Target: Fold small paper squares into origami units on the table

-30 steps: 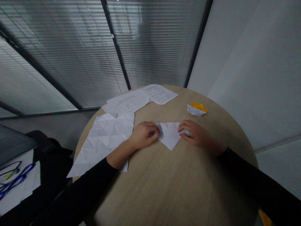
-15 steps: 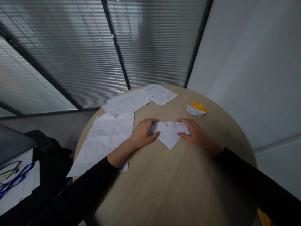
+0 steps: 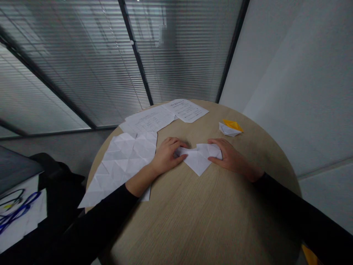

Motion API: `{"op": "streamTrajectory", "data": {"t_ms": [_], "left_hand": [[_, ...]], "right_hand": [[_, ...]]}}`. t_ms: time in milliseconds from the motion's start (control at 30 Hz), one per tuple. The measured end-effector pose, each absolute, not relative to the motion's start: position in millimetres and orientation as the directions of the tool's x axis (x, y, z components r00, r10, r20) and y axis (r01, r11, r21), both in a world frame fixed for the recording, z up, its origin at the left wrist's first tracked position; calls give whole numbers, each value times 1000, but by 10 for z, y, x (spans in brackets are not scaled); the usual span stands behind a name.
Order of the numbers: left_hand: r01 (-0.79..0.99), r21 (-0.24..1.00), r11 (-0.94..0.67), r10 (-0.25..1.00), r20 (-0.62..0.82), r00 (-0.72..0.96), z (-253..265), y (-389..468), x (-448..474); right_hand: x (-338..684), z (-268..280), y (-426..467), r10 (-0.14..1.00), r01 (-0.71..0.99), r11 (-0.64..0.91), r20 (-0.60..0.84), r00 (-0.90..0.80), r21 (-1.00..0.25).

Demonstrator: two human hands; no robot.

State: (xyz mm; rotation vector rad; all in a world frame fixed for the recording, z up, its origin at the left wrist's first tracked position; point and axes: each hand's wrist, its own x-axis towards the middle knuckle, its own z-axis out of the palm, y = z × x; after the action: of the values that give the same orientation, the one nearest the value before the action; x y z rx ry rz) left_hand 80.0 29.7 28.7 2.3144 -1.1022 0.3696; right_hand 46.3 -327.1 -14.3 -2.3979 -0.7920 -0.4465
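A folded sheet of white paper lies on the table before me, its point toward me and its far edge folded over. My left hand grips the left corner between thumb and fingers. The right corner is pinched in my right hand, thumb on the near side and fingers along the far edge. Near the middle, the left part of the far edge sits lower than the right part. The fingers partly cover both ends of the paper.
Creased white paper lies left of my left forearm. Printed sheets rest at the round table's far edge. A white and yellow folded paper boat stands at the far right. Blue cords lie at the lower left.
The left part of the paper's far edge has come down toward me under my left fingers, which have shifted slightly. My right hand keeps its place.
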Motion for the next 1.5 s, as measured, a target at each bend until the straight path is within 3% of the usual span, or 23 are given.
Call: {"op": "streamTrajectory", "data": {"t_ms": [267, 633, 967, 1167, 1333, 1500], "left_hand": [[-845, 326, -424, -735, 420, 532, 264, 309, 781], [-877, 330, -350, -802, 378, 463, 377, 314, 712], [-916, 234, -325, -831, 392, 395, 354, 318, 775], [-868, 250, -429, -780, 383, 495, 334, 301, 768], [-781, 360, -509, -700, 354, 620, 283, 301, 771], [-705, 453, -546, -571, 414, 709, 257, 315, 762]], "right_hand": [[408, 7, -3226, 424, 655, -623, 519, 742, -428], [297, 112, -3228, 637, 749, -511, 400, 659, -422], [309, 154, -3218, 648, 765, -557, 406, 644, -325], [302, 96, -3222, 545, 698, -656, 459, 702, -288], [378, -111, -3231, 378, 601, -696, 510, 772, -394], [417, -101, -3210, 356, 585, -674, 496, 792, -450]]}}
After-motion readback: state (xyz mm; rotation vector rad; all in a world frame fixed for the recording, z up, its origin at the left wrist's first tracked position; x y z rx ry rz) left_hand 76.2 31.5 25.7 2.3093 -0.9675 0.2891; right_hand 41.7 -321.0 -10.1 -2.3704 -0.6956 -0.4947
